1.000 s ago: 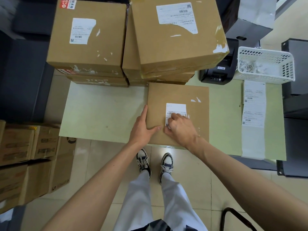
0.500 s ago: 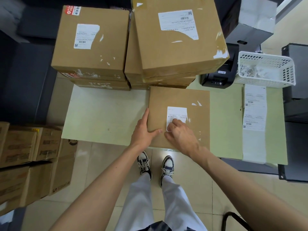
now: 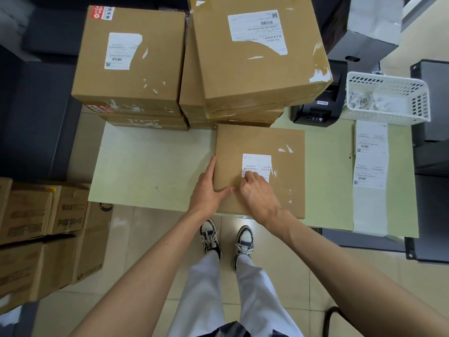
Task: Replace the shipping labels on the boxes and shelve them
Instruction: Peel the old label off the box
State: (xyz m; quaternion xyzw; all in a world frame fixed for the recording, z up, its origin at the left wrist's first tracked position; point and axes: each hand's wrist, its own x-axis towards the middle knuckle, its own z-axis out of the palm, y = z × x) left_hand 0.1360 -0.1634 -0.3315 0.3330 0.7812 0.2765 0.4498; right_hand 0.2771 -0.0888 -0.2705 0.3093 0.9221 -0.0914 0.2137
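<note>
A flat cardboard box (image 3: 260,166) lies on the pale green table (image 3: 155,166), its near edge at the table's front edge, and everything else sits around it. On its top is a white shipping label (image 3: 256,164), and the label's near lower corner is covered by the right hand (image 3: 257,193), whose fingers are curled down onto that corner; whether they pinch the paper or only scratch at it is hidden under the knuckles. The left hand (image 3: 207,190) rests against the box's left edge, fingers straight along the side and thumb stretched across the top toward the right hand, steadying it. Small white scraps (image 3: 285,149) of torn paper cling to the box just beyond the label. Behind the box stand two stacks of larger boxes: the left stack (image 3: 131,69) carries a partly torn label, the right stack (image 3: 260,57) a label with its corner ripped away; the lower boxes show only their edges. To the right of the stacks sits a black label printer (image 3: 318,108), half hidden behind them, and next to it a white basket (image 3: 386,98) holding crumpled bits too blurred to make out. A strip of printed labels (image 3: 370,154) lies right of the box, its print too small to read. Brown cartons (image 3: 43,229) on the floor to the left are cut off by the frame.
</note>
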